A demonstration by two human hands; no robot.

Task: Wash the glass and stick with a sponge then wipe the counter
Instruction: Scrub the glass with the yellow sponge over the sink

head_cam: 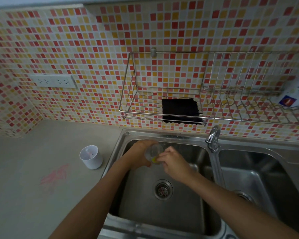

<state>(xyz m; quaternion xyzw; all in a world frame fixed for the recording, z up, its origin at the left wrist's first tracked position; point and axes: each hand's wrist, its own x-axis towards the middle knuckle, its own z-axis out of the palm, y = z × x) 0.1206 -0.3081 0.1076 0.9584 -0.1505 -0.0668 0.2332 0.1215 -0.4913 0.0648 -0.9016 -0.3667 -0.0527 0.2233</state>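
Observation:
Over the left basin of the steel sink, my left hand grips a clear glass tilted on its side. My right hand presses a yellow sponge against the glass near its mouth; only a small yellow patch of the sponge shows between my fingers. I cannot make out the stick for certain; a thin pink shape shows inside the white cup on the counter left of the sink.
The grey counter carries a pink smear near the cup. A faucet stands between the two basins. A wire rack on the tiled wall holds a black cloth and a packet.

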